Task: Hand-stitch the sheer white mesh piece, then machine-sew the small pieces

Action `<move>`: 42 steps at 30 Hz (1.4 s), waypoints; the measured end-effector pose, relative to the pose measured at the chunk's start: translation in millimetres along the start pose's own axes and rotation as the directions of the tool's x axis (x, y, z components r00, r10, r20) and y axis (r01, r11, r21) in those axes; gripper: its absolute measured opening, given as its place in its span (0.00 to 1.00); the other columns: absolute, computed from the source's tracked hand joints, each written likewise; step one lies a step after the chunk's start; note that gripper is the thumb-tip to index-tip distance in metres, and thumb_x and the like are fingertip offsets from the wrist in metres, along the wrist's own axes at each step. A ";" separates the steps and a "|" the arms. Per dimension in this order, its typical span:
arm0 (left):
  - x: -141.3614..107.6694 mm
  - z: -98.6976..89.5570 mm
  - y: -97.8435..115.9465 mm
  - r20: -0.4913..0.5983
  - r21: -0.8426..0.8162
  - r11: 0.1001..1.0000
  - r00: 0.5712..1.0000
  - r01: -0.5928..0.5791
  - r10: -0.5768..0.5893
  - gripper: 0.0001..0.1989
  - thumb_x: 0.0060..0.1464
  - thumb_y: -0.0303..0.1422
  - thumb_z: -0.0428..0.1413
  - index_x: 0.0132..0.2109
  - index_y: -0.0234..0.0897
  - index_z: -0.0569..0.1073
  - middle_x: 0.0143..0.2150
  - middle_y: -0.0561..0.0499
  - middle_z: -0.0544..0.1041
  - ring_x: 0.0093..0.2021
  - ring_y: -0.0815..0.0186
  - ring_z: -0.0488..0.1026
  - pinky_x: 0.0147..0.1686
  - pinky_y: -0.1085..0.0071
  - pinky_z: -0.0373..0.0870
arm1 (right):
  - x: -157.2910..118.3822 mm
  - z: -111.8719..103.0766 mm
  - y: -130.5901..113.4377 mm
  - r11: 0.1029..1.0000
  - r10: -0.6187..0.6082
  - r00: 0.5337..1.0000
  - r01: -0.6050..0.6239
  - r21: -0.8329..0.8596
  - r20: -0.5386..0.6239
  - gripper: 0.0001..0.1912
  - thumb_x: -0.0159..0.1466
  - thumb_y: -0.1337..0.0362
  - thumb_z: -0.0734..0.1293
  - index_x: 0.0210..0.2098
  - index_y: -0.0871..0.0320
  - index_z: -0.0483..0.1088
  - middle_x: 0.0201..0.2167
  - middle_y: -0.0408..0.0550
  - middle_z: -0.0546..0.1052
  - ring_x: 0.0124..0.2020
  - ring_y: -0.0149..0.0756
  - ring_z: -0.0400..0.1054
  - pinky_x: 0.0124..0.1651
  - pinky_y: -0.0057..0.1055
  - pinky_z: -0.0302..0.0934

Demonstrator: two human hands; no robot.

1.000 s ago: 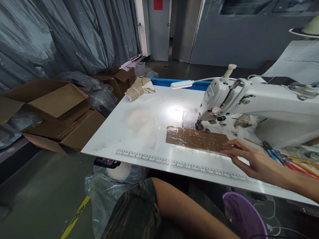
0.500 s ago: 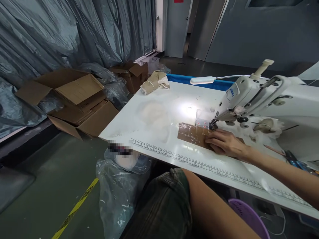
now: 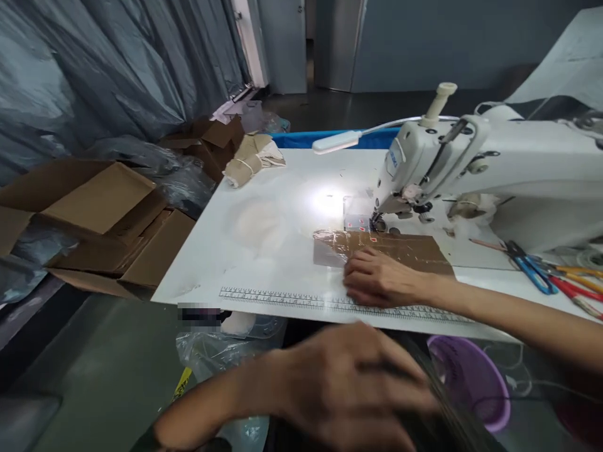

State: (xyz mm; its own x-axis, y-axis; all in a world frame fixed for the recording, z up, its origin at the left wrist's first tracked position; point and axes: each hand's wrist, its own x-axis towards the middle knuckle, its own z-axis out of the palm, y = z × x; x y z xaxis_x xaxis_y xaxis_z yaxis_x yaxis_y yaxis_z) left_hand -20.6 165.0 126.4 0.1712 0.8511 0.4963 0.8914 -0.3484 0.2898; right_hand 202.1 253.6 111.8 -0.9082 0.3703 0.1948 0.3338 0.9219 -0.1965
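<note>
My right hand (image 3: 379, 277) lies with curled fingers on the front edge of a brown, taped piece of cardboard (image 3: 419, 248), on the white sewing table (image 3: 202, 257). The cardboard lies just in front of the needle area of a white sewing machine (image 3: 400, 172). Small red marks show on a clear plate beside the presser foot, and one on the cardboard. My left hand (image 3: 358, 383) is in the foreground, above my lap and in front of the table's edge. Motion smears its fingers, and a dark strip between them cannot be made out.
Scissors with blue handles (image 3: 532, 267) and tools with red and yellow handles lie at the right. A rolled cloth bundle (image 3: 252, 160) sits at the far left corner. A lamp (image 3: 336, 142) lights the table. Below are a purple basket (image 3: 471, 383) and, leftward, cardboard boxes (image 3: 94, 201).
My left hand has come into view in the foreground. My right hand has shifted left along the cardboard and toward the table's front edge. The camera has turned right.
</note>
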 end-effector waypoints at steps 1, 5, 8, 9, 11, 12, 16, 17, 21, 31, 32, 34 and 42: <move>9.0 -3.7 -7.2 0.076 -0.123 0.981 0.984 -0.152 0.163 0.18 0.63 0.46 0.52 0.52 0.41 0.75 0.49 0.46 0.75 0.47 0.60 0.74 0.45 0.61 0.79 | -18.9 -2.8 2.0 0.998 0.049 0.998 -0.048 0.039 -0.025 0.14 0.70 0.60 0.59 0.37 0.59 0.74 0.38 0.53 0.76 0.42 0.42 0.66 0.48 0.45 0.61; 60.5 4.3 -39.4 0.228 -0.453 0.819 0.843 -0.352 0.488 0.14 0.65 0.34 0.52 0.55 0.39 0.72 0.53 0.44 0.74 0.53 0.61 0.74 0.49 0.63 0.78 | -67.7 -8.1 2.2 0.948 0.266 0.954 -0.233 0.215 -0.140 0.13 0.69 0.59 0.62 0.37 0.58 0.75 0.38 0.52 0.77 0.44 0.41 0.68 0.48 0.43 0.63; 96.1 31.0 -46.3 0.330 -0.321 0.904 0.861 -0.283 0.387 0.14 0.65 0.37 0.50 0.54 0.37 0.71 0.54 0.43 0.73 0.52 0.58 0.73 0.50 0.58 0.76 | -72.4 -6.5 5.5 0.901 0.383 0.892 -0.304 0.310 -0.241 0.13 0.69 0.59 0.62 0.38 0.58 0.75 0.39 0.53 0.77 0.44 0.40 0.70 0.47 0.42 0.67; 104.8 40.6 -45.1 0.360 -0.273 0.923 0.862 -0.269 0.358 0.14 0.66 0.38 0.50 0.52 0.36 0.71 0.53 0.43 0.72 0.50 0.58 0.74 0.49 0.58 0.75 | -70.1 -5.1 8.2 0.887 0.412 0.872 -0.319 0.333 -0.265 0.12 0.69 0.60 0.61 0.39 0.57 0.75 0.40 0.53 0.77 0.44 0.40 0.70 0.48 0.42 0.67; 117.9 57.4 -41.1 0.416 -0.179 0.950 0.855 -0.256 0.309 0.14 0.65 0.40 0.50 0.47 0.34 0.72 0.48 0.42 0.73 0.44 0.58 0.73 0.45 0.58 0.74 | -62.0 -2.1 14.8 0.867 0.455 0.841 -0.343 0.362 -0.293 0.12 0.69 0.61 0.61 0.45 0.58 0.74 0.43 0.53 0.77 0.47 0.40 0.71 0.50 0.42 0.68; 123.2 63.9 -39.5 0.449 -0.143 0.957 0.845 -0.254 0.291 0.14 0.64 0.41 0.52 0.45 0.34 0.72 0.44 0.43 0.73 0.41 0.59 0.73 0.42 0.59 0.74 | -56.8 -0.8 18.5 0.861 0.467 0.833 -0.352 0.367 -0.296 0.14 0.69 0.61 0.61 0.49 0.58 0.73 0.46 0.55 0.76 0.49 0.41 0.70 0.51 0.43 0.68; 143.1 78.1 -40.8 0.541 -0.220 0.937 0.765 -0.273 0.350 0.11 0.60 0.40 0.56 0.34 0.37 0.72 0.34 0.48 0.73 0.32 0.63 0.70 0.34 0.64 0.70 | -29.9 0.0 33.6 0.850 0.473 0.853 -0.377 0.368 -0.219 0.22 0.68 0.58 0.62 0.59 0.60 0.65 0.51 0.57 0.74 0.52 0.43 0.69 0.54 0.44 0.65; 148.0 80.3 -42.5 0.519 -0.301 0.915 0.758 -0.269 0.394 0.11 0.59 0.40 0.56 0.33 0.38 0.72 0.35 0.48 0.74 0.33 0.63 0.71 0.35 0.65 0.71 | -21.9 -0.8 37.7 0.835 0.490 0.853 -0.400 0.377 -0.179 0.24 0.67 0.57 0.63 0.60 0.61 0.64 0.50 0.57 0.75 0.49 0.43 0.70 0.52 0.43 0.66; 161.7 93.6 -51.5 0.285 -0.620 0.762 0.850 -0.188 0.442 0.09 0.58 0.39 0.58 0.35 0.38 0.73 0.40 0.48 0.78 0.40 0.64 0.76 0.41 0.66 0.74 | 9.7 -1.7 52.7 0.648 0.716 0.697 -0.641 0.412 -0.041 0.21 0.64 0.54 0.66 0.50 0.62 0.69 0.35 0.52 0.77 0.33 0.40 0.70 0.35 0.35 0.63; 172.1 108.8 -84.8 -0.139 -0.620 0.762 0.982 -0.187 0.128 0.08 0.61 0.38 0.58 0.36 0.40 0.71 0.37 0.49 0.82 0.40 0.64 0.80 0.41 0.65 0.77 | 80.3 22.5 76.0 0.569 0.815 0.453 -0.512 0.643 -0.361 0.09 0.63 0.66 0.56 0.43 0.56 0.58 0.36 0.50 0.75 0.32 0.40 0.68 0.35 0.33 0.57; 172.6 108.5 -86.8 -0.152 -0.628 0.762 0.985 -0.158 0.078 0.08 0.61 0.38 0.58 0.36 0.39 0.71 0.38 0.48 0.82 0.41 0.63 0.81 0.41 0.66 0.77 | 88.1 24.6 80.5 0.555 0.825 0.417 -0.474 0.683 -0.381 0.09 0.61 0.67 0.56 0.42 0.55 0.57 0.37 0.50 0.74 0.33 0.40 0.68 0.35 0.33 0.57; 172.7 109.0 -89.6 -0.161 -0.651 0.755 0.987 -0.082 -0.031 0.09 0.60 0.39 0.59 0.36 0.39 0.70 0.39 0.48 0.82 0.42 0.63 0.81 0.41 0.67 0.77 | 101.3 29.0 89.5 0.537 0.839 0.344 -0.410 0.737 -0.421 0.09 0.59 0.67 0.57 0.40 0.53 0.56 0.35 0.48 0.73 0.32 0.40 0.68 0.35 0.34 0.58; 174.4 113.1 -92.3 -0.063 -0.751 0.652 0.970 0.108 -0.233 0.09 0.56 0.35 0.61 0.40 0.39 0.69 0.38 0.49 0.81 0.41 0.63 0.81 0.41 0.69 0.77 | 110.9 40.7 100.9 0.510 0.851 0.286 -0.256 0.821 -0.440 0.06 0.58 0.64 0.61 0.34 0.52 0.57 0.28 0.43 0.72 0.27 0.37 0.66 0.31 0.34 0.57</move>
State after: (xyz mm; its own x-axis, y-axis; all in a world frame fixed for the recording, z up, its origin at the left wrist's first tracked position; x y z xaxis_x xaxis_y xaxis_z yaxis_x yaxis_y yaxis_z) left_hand -25.6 390.0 93.7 -0.0683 0.8822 0.4659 0.2842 -0.4305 0.8567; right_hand 124.8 383.1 74.5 0.1359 0.9406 0.3111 0.1953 0.2824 -0.9392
